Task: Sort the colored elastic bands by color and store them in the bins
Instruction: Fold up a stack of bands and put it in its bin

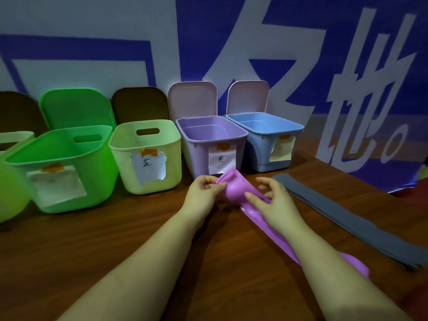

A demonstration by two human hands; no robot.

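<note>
Bins sit in a row at the back of the wood surface (pixel 92 251), lids up against a blue-and-white banner (pixel 301 54). L to R: bright green bin (pixel 97 172), pale yellow-green bin (pixel 173 163), purple bin (pixel 199 144), blue bin (pixel 261 147), each w/ a taped paper label; writing too blurred to read, maybe handwritten characters. Left hand (pixel 203 193) pinches the far end of the purple elastic band (pixel 236 188) just in front of the purple bin. Right hand (pixel 271 200) has thumb and fingers curled round the band's middle; the rest trails under the right forearm. Grey elastic bands (pixel 347 214) lie flat, stacked, on the right.
</note>
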